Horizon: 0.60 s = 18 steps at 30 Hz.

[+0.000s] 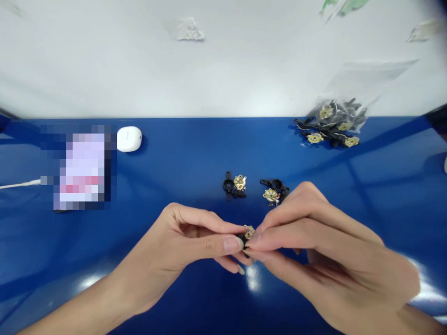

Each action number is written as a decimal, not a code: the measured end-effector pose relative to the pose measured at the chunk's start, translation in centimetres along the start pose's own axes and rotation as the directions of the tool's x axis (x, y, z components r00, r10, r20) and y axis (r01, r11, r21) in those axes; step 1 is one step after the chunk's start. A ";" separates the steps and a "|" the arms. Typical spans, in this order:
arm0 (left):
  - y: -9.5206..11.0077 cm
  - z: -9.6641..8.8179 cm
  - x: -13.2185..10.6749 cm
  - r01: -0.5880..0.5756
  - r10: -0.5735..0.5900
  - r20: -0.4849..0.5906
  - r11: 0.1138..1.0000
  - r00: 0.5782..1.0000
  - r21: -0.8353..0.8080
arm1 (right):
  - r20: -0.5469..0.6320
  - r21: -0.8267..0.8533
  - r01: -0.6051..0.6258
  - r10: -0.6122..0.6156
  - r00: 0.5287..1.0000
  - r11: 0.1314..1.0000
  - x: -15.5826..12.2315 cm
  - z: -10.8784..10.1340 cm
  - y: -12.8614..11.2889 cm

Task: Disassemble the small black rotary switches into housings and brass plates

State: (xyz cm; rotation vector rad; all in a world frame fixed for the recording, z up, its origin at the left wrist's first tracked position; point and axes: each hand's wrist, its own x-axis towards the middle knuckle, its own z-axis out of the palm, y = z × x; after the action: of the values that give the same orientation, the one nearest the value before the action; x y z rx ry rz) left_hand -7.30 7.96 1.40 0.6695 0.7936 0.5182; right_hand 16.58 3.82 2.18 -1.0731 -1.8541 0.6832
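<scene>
Between my fingertips is a small black plastic part with a brass star-shaped disc (248, 232). My left hand (181, 246) pinches its black side between thumb and fingers. My right hand (324, 246) holds the brass side from the other edge, and the fingers partly hide the part. Just beyond my hands, two similar black-and-brass pieces (234, 184) (274, 190) lie apart on the blue tabletop (174, 149), not touching my fingers. Several more lie in a heap (331, 124) at the back right, partly under a clear plastic bag (366, 79).
A white rounded oval device (129, 138) sits at the back left beside a pixelated rectangular object (82, 167). A white cable (19, 184) runs in from the left edge. A white surface (223, 60) rises behind the table's far edge.
</scene>
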 end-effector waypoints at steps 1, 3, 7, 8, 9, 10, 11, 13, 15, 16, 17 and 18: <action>0.0 0.0 0.0 -0.003 0.003 -0.001 1.000 1.000 0.000 | -0.007 0.017 -0.012 0.013 1.000 1.000 0.0 0.1 0.0; 0.0 -0.1 0.0 -0.004 0.004 0.004 1.000 1.000 -0.004 | -0.028 0.060 -0.032 0.034 0.999 0.998 0.1 0.4 0.0; 0.0 0.0 0.1 0.003 -0.002 0.018 1.000 1.000 -0.030 | -0.057 0.150 -0.066 0.075 0.995 0.986 0.3 0.8 0.0; 0.0 0.1 0.1 0.004 -0.003 0.027 0.999 1.000 -0.041 | -0.055 0.172 -0.076 0.086 0.995 0.982 0.3 0.8 0.0; 0.0 0.2 0.1 0.006 -0.004 0.031 0.999 1.000 -0.051 | -0.047 0.193 -0.088 0.098 0.994 0.977 0.4 0.7 0.0; 0.0 0.2 0.1 0.008 -0.006 0.036 0.998 0.999 -0.059 | -0.040 0.215 -0.096 0.107 0.993 0.972 0.5 0.7 0.0; 0.0 0.2 0.1 0.007 -0.004 0.041 0.998 0.999 -0.063 | -0.032 0.234 -0.104 0.115 0.993 0.967 0.5 0.7 0.0; 0.0 0.2 0.1 0.007 -0.004 0.048 0.998 0.999 -0.065 | -0.024 0.262 -0.118 0.129 0.991 0.958 0.5 0.6 0.1; 0.0 0.2 0.1 0.006 -0.003 0.053 0.998 0.999 -0.063 | -0.010 0.285 -0.143 0.152 0.988 0.948 0.3 0.8 0.1; 0.0 0.2 0.1 0.003 0.001 0.057 0.998 0.998 -0.065 | -0.013 0.303 -0.154 0.165 0.986 0.941 0.2 0.9 0.2; 0.0 0.1 0.1 0.000 0.004 0.063 0.998 0.998 -0.068 | -0.021 0.327 -0.167 0.184 0.983 0.930 0.1 1.0 0.3; 0.0 0.1 0.1 0.001 0.004 0.067 0.998 0.998 -0.070 | -0.032 0.356 -0.178 0.203 0.979 0.917 -0.1 1.2 0.3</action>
State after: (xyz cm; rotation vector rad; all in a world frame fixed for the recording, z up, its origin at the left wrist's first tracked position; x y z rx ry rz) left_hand -7.18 7.93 1.41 0.6197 0.7088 0.5204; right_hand 15.71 3.87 1.34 -1.0309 -1.5061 1.0366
